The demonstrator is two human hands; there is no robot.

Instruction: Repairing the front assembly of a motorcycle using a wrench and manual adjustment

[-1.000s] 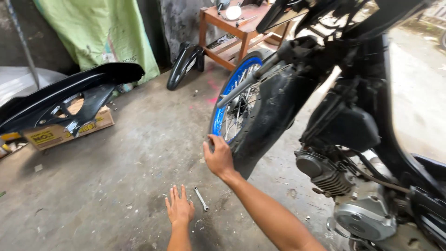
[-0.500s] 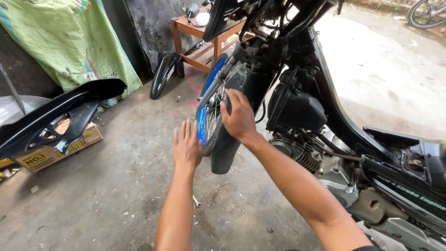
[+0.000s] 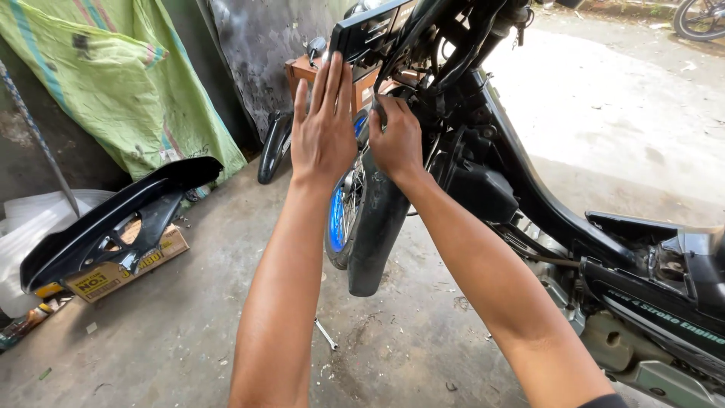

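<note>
— two hands are up at the front of the motorcycle (image 3: 529, 189), which stands stripped of its covers. do you see how the fingers sit?
— yes. the left hand (image 3: 323, 128) is flat, fingers straight and pressed close together, pointing up, right at the black headlight housing (image 3: 370, 26) at the top of the motorcycle. whether the palm touches it i cannot tell
— and the other one?
— the right hand (image 3: 396, 140) is just beside the left, fingers curled in against the black parts under the housing, at the motorcycle's steering neck. what the fingertips pinch is hidden
— what lies around the motorcycle?
— below the hands hangs the black front mudguard (image 3: 377, 227) over the blue-rimmed front wheel (image 3: 340, 219). on the concrete floor near the wheel lies a small metal wrench (image 3: 326, 335). well to the left of the motorcycle a black body panel (image 3: 113, 219) rests on a cardboard box (image 3: 124, 268), with a green tarp (image 3: 113, 83) behind it against the wall
</note>
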